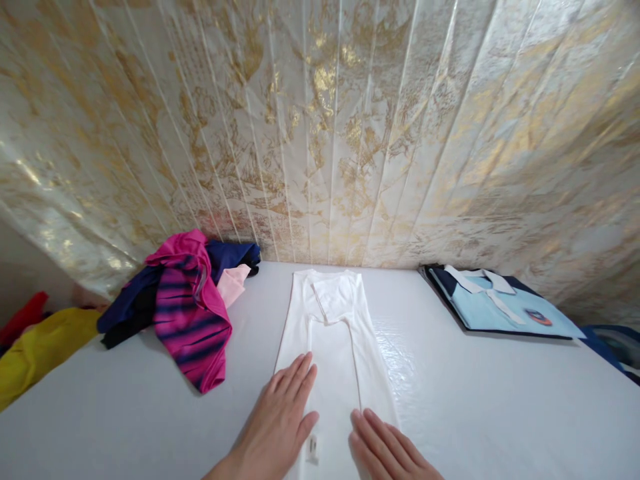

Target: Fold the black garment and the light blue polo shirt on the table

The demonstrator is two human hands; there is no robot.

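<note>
A white garment (333, 360) lies folded lengthwise on the table in front of me, its neck end pointing away and its sides turned in toward the middle. A small label (313, 449) shows on it between my hands. My left hand (280, 417) rests flat on the garment's left side with the fingers stretched out. On the right side, lower down, my right hand (387, 450) lies on the cloth with its fingers extended and close together. The near end of the garment runs out of view at the bottom edge.
A heap of clothes (193, 300) in pink, navy and black lies at the back left. Yellow clothing (47, 347) is beyond the left table edge. Folded light-blue shirts (505, 303) are stacked at the back right. A gold-patterned curtain (320, 133) hangs behind the white table (475, 407).
</note>
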